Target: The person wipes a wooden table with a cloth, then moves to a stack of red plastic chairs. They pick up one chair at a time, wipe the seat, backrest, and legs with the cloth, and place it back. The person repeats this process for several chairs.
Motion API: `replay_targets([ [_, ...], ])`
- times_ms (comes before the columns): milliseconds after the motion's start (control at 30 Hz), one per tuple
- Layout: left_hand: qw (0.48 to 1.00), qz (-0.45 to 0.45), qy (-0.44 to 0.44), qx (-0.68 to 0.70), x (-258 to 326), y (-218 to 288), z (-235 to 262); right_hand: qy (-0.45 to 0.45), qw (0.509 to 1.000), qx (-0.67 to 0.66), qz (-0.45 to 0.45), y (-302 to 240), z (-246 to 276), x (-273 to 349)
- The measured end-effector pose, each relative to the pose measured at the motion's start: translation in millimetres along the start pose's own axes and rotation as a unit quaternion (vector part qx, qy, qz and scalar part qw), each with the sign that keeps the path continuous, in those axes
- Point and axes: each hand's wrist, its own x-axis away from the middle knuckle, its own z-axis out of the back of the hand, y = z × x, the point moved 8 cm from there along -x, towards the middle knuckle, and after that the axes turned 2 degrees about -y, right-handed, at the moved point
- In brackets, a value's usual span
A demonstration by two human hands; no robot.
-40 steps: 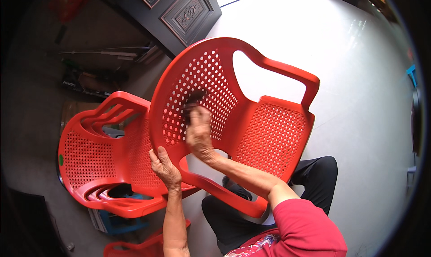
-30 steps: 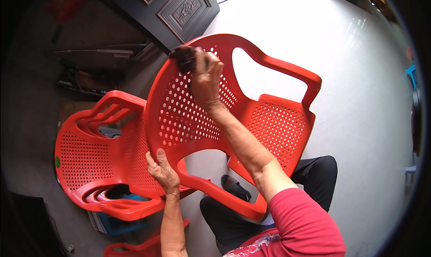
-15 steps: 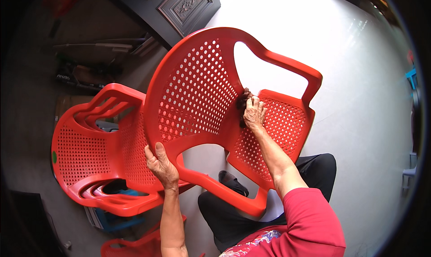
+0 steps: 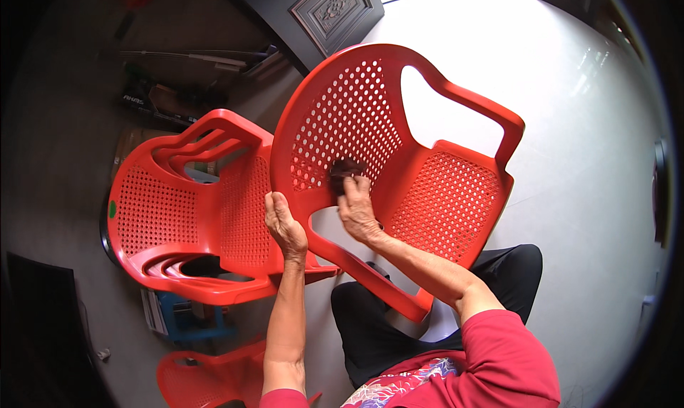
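Red plastic armchair [image 4: 399, 176] in front of the seated person, tilted, with perforated backrest [image 4: 349, 116] to the left and latticed seat [image 4: 445, 201] to the right, near the dark-trousered knee [image 4: 513, 276]; support from beneath not discernible. At the lower left rim of the backrest: left hand [image 4: 286, 230] in contact, thumb and fingers alongside the edge; closure of this grip impossible to tell. At the lower part of the backrest: right hand [image 4: 358, 210], grip closed around a dark, crumpled cloth [image 4: 345, 173], slightly blurred. Just left of the armchair: nested stack of red chairs [image 4: 208, 219]; nearer the person, another red chair [image 4: 206, 376], partly out of view. Beyond: dark door with carved panel [image 4: 335, 13].

Handling, as judged from appearance: probably light for its bulk, stiff in rim and arms, perhaps slightly flexible in the perforated panels; hardly fragile, yet possibly slippery on the smooth plastic and apt to swing if held at one edge only. Best taken by the thick backrest rim or the armrests [image 4: 474, 103]. For the cloth: soft, yielding, easily bunched in the palm.
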Motion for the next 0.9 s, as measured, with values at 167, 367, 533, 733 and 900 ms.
replay_targets([
  [167, 0.991, 0.027, -0.106, 0.076, -4.1, -11.8, -10.6, -0.06, 0.989, -0.08, 0.11, -114.5, 13.2, -10.6],
  [367, 0.908, 0.258, -0.175, 0.279, -0.4, -73.5, -13.8, -0.212, 0.97, 0.005, 0.122, -93.1, 16.0, 64.1],
  [533, 0.909, 0.29, -0.193, 0.227, 13.1, -48.9, -22.7, -0.299, 0.929, 0.187, 0.111, -91.4, 61.2, 95.7],
  [733, 0.901, 0.297, -0.225, 0.222, 17.6, -48.2, -20.1, -0.331, 0.901, 0.248, 0.128, -93.7, 127.0, 139.0],
  [900, 0.923, 0.278, -0.181, 0.194, 17.6, -38.5, -17.8, -0.321, 0.875, 0.322, 0.164, -98.3, 162.7, 169.1],
])
